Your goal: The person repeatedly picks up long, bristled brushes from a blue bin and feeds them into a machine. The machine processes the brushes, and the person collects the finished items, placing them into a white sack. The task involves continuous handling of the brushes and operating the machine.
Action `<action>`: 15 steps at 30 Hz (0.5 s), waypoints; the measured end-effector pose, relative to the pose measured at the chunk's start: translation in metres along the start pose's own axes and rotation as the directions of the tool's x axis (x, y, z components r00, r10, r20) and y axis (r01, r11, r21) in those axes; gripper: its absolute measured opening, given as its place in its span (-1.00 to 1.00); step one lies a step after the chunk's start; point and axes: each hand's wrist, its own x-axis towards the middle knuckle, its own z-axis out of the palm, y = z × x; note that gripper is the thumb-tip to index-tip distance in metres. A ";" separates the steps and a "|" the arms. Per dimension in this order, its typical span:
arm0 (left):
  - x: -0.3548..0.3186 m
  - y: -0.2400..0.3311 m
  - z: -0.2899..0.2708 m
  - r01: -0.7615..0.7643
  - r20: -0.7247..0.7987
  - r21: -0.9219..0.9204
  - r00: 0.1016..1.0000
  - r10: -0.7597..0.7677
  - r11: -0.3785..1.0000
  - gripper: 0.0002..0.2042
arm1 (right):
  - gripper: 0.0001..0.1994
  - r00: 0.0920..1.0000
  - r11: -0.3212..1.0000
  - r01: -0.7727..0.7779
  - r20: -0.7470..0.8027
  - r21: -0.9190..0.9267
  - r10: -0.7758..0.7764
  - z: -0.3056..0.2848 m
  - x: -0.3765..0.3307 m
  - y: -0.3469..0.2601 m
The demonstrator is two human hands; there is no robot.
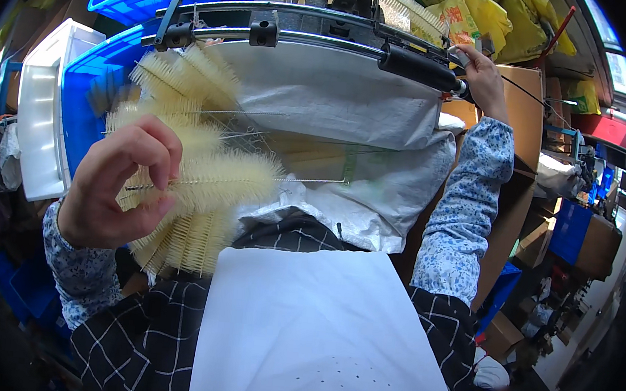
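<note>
Our left hand (116,186) pinches a fan of cream bottle brushes (195,185) by their wire stems. Our right hand (483,80) closes on a black handle (421,67). Behind it sit yellow bags (485,17); beyond the left, a blue bin (91,94) holds a white sack (335,108).

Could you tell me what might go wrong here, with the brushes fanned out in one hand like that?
The left hand pinches a fan of cream bottle brushes by their thin wire stems; one could slip out or tangle. The right hand reaches far up to the black handle, so attention is split and its grip may be weak.
</note>
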 end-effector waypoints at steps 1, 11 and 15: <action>0.005 0.000 0.000 -0.013 0.035 0.002 0.999 0.013 1.000 -0.73 | -0.77 1.000 1.000 -0.004 -0.025 -0.028 0.003 -0.002 0.004 0.011; 0.021 -0.002 0.006 -0.096 0.070 -0.018 0.993 0.097 0.995 -0.75 | -0.43 0.727 0.804 -0.298 0.668 0.514 -0.158 -0.075 -0.051 -0.023; 0.035 0.002 0.027 -0.190 0.085 0.112 0.980 0.181 0.975 -0.74 | -0.47 0.484 0.667 0.172 0.528 0.725 -0.698 -0.020 -0.073 -0.143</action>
